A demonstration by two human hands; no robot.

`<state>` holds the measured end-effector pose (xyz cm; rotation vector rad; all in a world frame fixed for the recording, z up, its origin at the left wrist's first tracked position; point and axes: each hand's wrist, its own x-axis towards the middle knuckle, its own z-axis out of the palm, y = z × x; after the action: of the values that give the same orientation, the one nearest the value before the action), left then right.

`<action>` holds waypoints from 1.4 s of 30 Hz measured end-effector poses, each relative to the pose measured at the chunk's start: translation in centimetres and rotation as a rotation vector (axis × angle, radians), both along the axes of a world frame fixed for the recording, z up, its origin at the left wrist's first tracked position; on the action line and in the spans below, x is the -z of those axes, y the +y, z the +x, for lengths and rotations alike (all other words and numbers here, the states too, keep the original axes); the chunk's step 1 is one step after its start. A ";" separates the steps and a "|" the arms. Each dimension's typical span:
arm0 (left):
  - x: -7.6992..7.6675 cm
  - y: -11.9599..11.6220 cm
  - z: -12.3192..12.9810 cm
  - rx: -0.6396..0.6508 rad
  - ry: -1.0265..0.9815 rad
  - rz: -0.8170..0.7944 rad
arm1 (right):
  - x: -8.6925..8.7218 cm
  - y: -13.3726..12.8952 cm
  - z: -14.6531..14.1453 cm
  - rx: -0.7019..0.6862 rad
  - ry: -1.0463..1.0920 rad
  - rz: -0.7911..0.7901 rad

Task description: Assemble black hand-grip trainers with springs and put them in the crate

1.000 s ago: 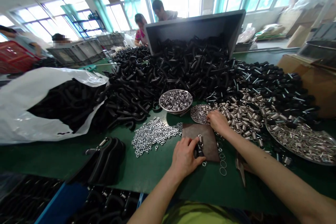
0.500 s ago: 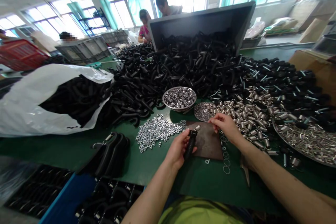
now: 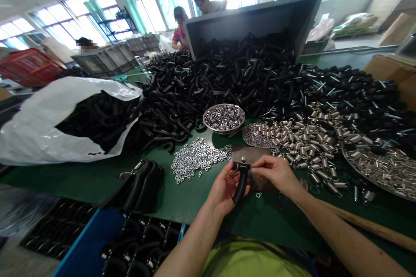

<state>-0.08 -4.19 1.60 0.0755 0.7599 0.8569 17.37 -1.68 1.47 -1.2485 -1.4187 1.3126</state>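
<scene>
My left hand (image 3: pixel 224 188) is wrapped round a black curved handle (image 3: pixel 241 185), its head turned up and a small metal piece (image 3: pixel 243 160) showing at the top. My right hand (image 3: pixel 276 174) is closed in a pinch against the right side of the handle's head; whatever its fingertips hold is too small to make out. Under both hands lies a dark square plate (image 3: pixel 256 154). Loose nuts (image 3: pixel 196 160) are spread to the left of it, and a single nut (image 3: pixel 258 195) lies in front. Springs (image 3: pixel 305 138) are heaped to the right.
Behind the plate stands a metal bowl (image 3: pixel 224 118) of small metal parts. A heap of black handles (image 3: pixel 227 82) spills from a tipped grey bin (image 3: pixel 253 17). On the left are a white bag (image 3: pixel 32 125) and a blue crate (image 3: pixel 81 244). A wooden stick (image 3: pixel 367 223) lies right. Co-workers sit beyond.
My right hand has moved left and down, from the plate's right edge to the handle's head. My left hand has turned the handle, so its head now points sideways. The wooden stick now shows.
</scene>
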 end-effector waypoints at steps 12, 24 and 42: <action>0.2 0.0 -0.2 0.066 -0.045 0.052 | 0.0 0.3 -0.7 -0.077 0.164 -0.023; 0.3 1.2 -1.3 0.232 0.313 0.379 | 0.0 1.1 0.6 -0.271 -0.311 0.318; 2.5 0.5 -0.6 0.363 1.544 1.232 | 1.0 -4.1 9.4 -0.193 -1.307 0.733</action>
<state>-0.69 -3.73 -0.85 2.0887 1.4148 0.6830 26.73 -5.74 0.52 -1.4469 -2.5934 -0.1981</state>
